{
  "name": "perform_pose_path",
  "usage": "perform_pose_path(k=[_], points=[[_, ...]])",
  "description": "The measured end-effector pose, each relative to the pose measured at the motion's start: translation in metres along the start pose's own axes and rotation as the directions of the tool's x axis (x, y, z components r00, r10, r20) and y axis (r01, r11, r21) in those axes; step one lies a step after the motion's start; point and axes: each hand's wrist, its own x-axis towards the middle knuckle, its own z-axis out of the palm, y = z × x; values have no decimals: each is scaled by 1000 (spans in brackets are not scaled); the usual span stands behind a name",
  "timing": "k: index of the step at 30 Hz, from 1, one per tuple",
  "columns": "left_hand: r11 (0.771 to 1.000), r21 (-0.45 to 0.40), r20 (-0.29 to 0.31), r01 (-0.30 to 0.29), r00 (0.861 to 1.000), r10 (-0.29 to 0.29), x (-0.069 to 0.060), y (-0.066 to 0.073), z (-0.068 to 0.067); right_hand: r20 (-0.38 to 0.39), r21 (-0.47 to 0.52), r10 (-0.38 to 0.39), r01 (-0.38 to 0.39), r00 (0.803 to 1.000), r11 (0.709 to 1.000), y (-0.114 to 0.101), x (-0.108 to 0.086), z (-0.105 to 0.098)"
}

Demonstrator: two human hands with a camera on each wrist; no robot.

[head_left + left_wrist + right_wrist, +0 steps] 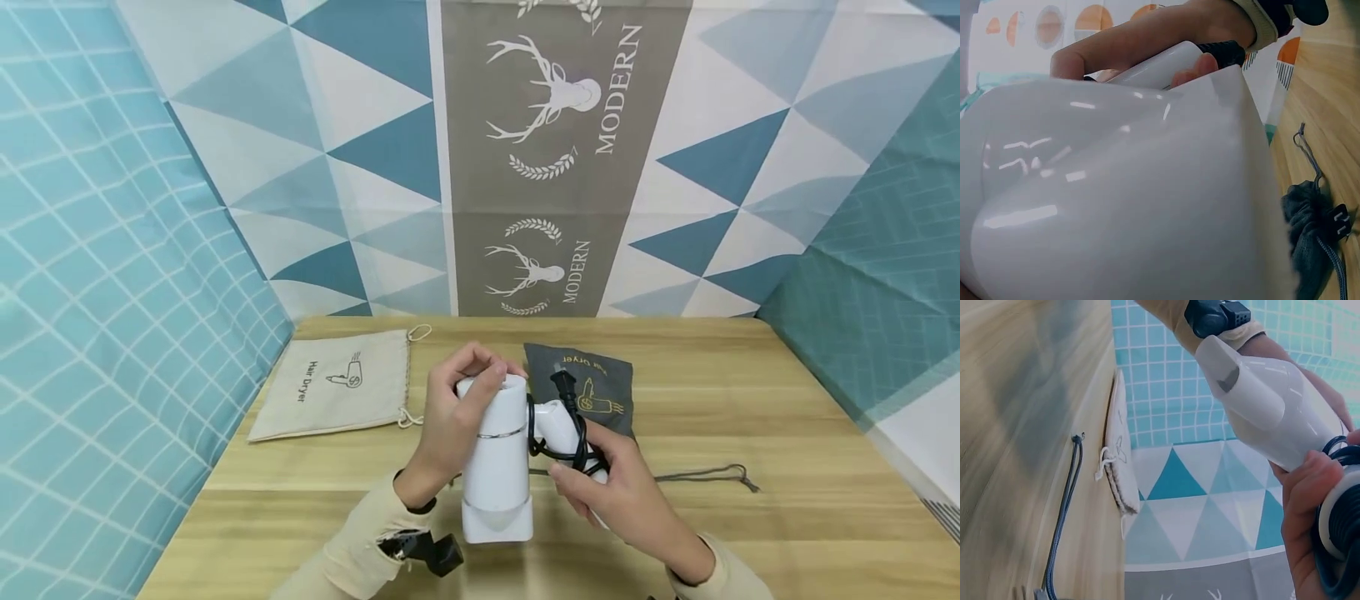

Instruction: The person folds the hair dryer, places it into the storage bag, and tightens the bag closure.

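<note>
A white hair dryer is held above the table between both hands, its flat nozzle pointing toward me. My left hand grips the rear end of the barrel, fingers and thumb curled round it. My right hand holds the handle, where a black power cord is wound; its plug sticks up beside the barrel. The right wrist view shows the dryer's nozzle and the right hand round the corded handle. In the left wrist view the white dryer body fills most of the picture.
A cream drawstring bag printed "Hair Dryer" lies flat at the table's back left. Behind the right hand is a dark grey bag with the same words, its drawstring stretched rightward over the wooden table. Patterned cloth walls surround the table.
</note>
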Motion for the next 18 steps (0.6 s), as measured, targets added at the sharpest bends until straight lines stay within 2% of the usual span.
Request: perform_pose_path(k=[7, 15, 18], points=[[998, 49, -65, 33, 997, -29, 1, -2, -9, -25, 68, 32, -30, 999, 997, -1, 10, 11], [998, 61, -102, 6, 995, 0, 4, 2, -14, -113, -25, 7, -9, 994, 1000, -6, 18, 18], [998, 59, -115, -10, 993, 17, 5, 6, -16, -138, -32, 23, -28, 990, 999, -9, 20, 22]])
